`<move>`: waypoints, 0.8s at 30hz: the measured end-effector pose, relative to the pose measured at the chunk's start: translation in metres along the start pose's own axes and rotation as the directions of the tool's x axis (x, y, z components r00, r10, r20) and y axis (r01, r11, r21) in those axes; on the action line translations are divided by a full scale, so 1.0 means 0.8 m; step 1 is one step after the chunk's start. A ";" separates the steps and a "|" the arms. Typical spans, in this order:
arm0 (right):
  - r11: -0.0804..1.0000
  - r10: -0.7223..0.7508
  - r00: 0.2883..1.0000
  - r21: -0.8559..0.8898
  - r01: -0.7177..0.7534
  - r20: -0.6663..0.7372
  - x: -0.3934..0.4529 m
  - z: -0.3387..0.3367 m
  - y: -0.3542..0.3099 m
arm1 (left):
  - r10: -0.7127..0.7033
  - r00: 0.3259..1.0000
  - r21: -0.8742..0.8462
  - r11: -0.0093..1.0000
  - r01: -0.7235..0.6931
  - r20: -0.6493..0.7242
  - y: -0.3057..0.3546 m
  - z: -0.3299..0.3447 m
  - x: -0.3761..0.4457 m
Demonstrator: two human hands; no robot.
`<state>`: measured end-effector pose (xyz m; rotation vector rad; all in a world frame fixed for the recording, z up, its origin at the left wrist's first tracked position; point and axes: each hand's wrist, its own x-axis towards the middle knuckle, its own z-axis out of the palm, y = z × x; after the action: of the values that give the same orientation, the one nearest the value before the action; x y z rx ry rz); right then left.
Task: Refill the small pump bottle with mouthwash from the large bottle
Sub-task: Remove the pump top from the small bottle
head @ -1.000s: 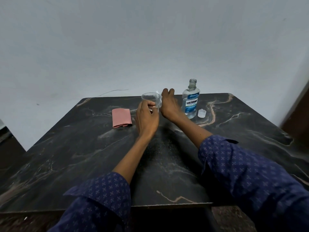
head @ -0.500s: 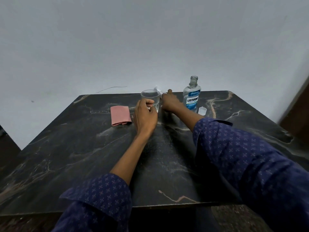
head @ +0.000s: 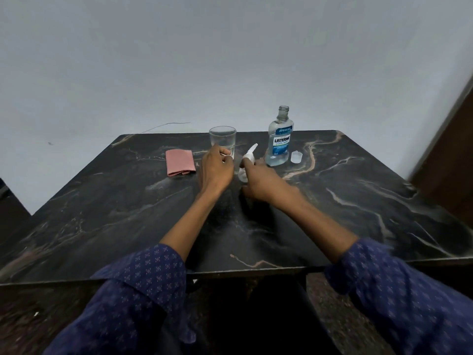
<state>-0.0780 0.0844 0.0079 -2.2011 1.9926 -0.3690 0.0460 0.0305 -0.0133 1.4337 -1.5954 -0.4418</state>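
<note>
Right hand (head: 258, 184) pinching small pump bottle (head: 247, 162) w/ nozzle above; left hand (head: 215, 170) curled, contents hidden. Likely light, slick; gripping at body.

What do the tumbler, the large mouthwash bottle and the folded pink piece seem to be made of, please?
Tumbler: clear glass or hard plastic; see-through, glossy rim. Large mouthwash bottle: likely clear plastic, printed blue label, pale liquid visible inside. Folded pink piece: soft matte cloth, judging by its folded layers.

Dim, soft light; wide-angle edge distortion
</note>
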 end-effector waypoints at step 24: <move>0.666 0.136 0.890 0.705 0.244 -0.436 0.037 -0.016 0.026 | 0.351 0.930 -0.002 0.936 -0.353 0.106 -0.011 0.006 -0.032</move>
<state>-0.0991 0.0532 0.0170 -1.6948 1.4785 -1.5385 0.0450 0.0499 -0.0325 1.1165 -1.8995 -0.2947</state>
